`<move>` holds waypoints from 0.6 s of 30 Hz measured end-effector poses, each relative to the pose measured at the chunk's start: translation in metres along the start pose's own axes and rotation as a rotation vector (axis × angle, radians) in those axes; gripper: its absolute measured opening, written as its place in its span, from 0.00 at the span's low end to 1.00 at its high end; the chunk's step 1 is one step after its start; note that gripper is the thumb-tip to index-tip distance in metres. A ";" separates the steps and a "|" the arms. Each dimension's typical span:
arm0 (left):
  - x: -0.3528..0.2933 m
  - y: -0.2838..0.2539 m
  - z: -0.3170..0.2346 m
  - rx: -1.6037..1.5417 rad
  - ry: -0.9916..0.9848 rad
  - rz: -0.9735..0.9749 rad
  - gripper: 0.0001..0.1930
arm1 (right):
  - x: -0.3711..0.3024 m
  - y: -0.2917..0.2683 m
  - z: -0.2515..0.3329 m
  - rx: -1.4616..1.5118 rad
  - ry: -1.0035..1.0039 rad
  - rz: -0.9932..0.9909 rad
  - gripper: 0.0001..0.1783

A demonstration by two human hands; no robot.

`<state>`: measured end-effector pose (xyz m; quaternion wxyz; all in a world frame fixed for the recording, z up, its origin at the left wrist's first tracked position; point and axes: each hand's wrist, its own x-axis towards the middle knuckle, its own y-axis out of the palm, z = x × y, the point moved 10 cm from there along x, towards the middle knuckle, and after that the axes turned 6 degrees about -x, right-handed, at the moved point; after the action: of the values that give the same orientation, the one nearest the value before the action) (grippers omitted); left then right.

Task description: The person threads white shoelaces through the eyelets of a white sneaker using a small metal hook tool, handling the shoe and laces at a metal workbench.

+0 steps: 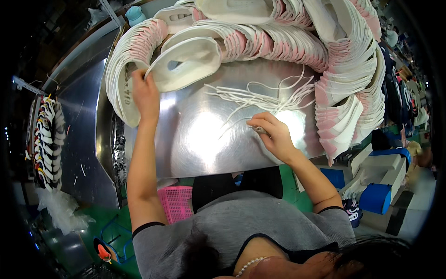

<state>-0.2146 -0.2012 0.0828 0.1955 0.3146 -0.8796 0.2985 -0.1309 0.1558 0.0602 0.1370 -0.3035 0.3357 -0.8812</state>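
Note:
My left hand (146, 95) is closed at the near end of a white shoe upper (193, 69), at the left of the metal table. Part of its fingers is hidden against a curved row of nested white and pink shoe uppers (121, 76). My right hand (275, 136) is held over the table's front half, its fingers pinched around something small and greyish that I cannot make out. Beyond that hand lies a loose heap of white laces (274, 98), with one thin strand trailing toward its fingertips.
Further rows of nested uppers (278, 44) line the table's back, and more stacks (346, 79) fill its right side. The shiny metal tabletop (186, 149) ends just before my body. A pink basket (175, 203) stands below. Blue and white equipment (378, 179) is at the right.

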 end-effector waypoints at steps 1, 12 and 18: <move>-0.017 -0.023 -0.038 -0.067 0.142 -0.050 0.08 | -0.006 0.005 -0.005 0.006 0.002 -0.004 0.22; -0.282 0.038 -0.140 0.211 0.536 0.517 0.14 | 0.009 0.101 -0.008 -0.366 -0.082 0.427 0.07; -0.277 0.083 -0.167 0.114 0.573 0.629 0.16 | 0.048 -0.029 0.047 0.878 0.313 0.021 0.07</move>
<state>-0.0429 0.0802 0.0266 0.3140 -0.0542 -0.8248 0.4671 -0.1396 0.1319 0.1294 0.2092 -0.0769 -0.0492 -0.9736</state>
